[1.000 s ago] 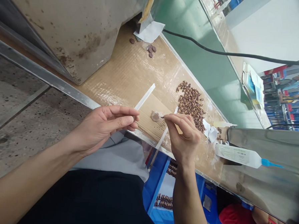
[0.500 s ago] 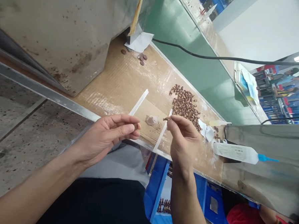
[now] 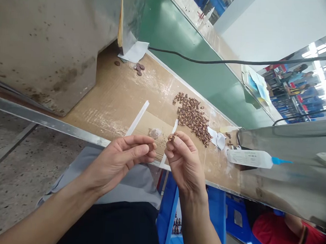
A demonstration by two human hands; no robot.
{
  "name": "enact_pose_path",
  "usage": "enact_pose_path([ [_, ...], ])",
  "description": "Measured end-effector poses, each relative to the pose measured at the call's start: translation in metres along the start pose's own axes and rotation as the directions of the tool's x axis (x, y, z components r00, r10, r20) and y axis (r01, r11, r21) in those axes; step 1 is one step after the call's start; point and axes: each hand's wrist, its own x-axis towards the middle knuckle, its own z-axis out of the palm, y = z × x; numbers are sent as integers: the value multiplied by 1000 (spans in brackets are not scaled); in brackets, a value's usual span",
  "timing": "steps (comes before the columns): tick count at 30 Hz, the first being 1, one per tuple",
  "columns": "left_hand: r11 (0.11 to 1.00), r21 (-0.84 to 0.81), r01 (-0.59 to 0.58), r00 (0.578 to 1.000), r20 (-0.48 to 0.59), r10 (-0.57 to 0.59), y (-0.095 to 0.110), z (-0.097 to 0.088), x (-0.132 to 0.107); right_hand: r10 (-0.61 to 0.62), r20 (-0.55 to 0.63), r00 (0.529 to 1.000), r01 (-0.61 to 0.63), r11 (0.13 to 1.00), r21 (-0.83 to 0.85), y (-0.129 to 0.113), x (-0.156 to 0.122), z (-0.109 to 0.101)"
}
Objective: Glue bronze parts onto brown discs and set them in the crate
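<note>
My left hand (image 3: 123, 158) is closed in a pinch at the bench's near edge, thumb against fingertips on something tiny and dark that I cannot make out. My right hand (image 3: 181, 157) is also closed, pinching a small brown-and-gold part (image 3: 171, 137) at its fingertips. The two hands are close together, a few centimetres apart. Just beyond them on the cardboard-covered bench (image 3: 117, 94) lie a small clear dish (image 3: 154, 133), two white strips (image 3: 137, 118) and a pile of small brown parts (image 3: 192, 116).
A grey stained metal housing (image 3: 47, 39) stands at the left. A white glue tube with a blue tip (image 3: 252, 158) lies at the right beside a steel cover (image 3: 291, 172). A black cable (image 3: 210, 60) crosses the green conveyor (image 3: 199, 62). Blue bins (image 3: 172, 210) sit under the bench.
My right hand has drawn back from the clear dish toward my left hand, carrying the small part. The left hand stays pinched. The view has shifted, so everything slides left.
</note>
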Motion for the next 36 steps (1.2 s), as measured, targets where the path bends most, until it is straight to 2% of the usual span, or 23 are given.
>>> enact_pose_path([
  [4, 998, -53, -19, 1000, 3, 19, -2, 1, -1, -29, 27, 999, 29, 1000, 5, 2, -6, 3],
  [8, 993, -112, -31, 999, 15, 32, -6, -1, -1, -158, 34, 987, 160, 984, -83, 4, -15, 6],
  [12, 987, -159, -35, 998, 52, 44, -6, -2, -2, -291, 48, 956, 295, 933, -205, 6, -24, 8],
  [16, 981, -192, -22, 996, 83, 38, -4, -2, -3, -364, 79, 928, 372, 890, -263, 8, -29, 11],
  [23, 980, -197, 1, 989, 148, 28, -7, -9, -3, -437, 133, 890, 456, 830, -320, 12, -33, 18],
  [31, 977, -212, 26, 991, 136, 3, -6, -10, -2, -438, 178, 881, 473, 808, -352, 17, -32, 18],
  [36, 978, -209, -4, 994, 103, 26, -7, -9, -2, -468, 200, 861, 509, 783, -359, 19, -31, 18],
])
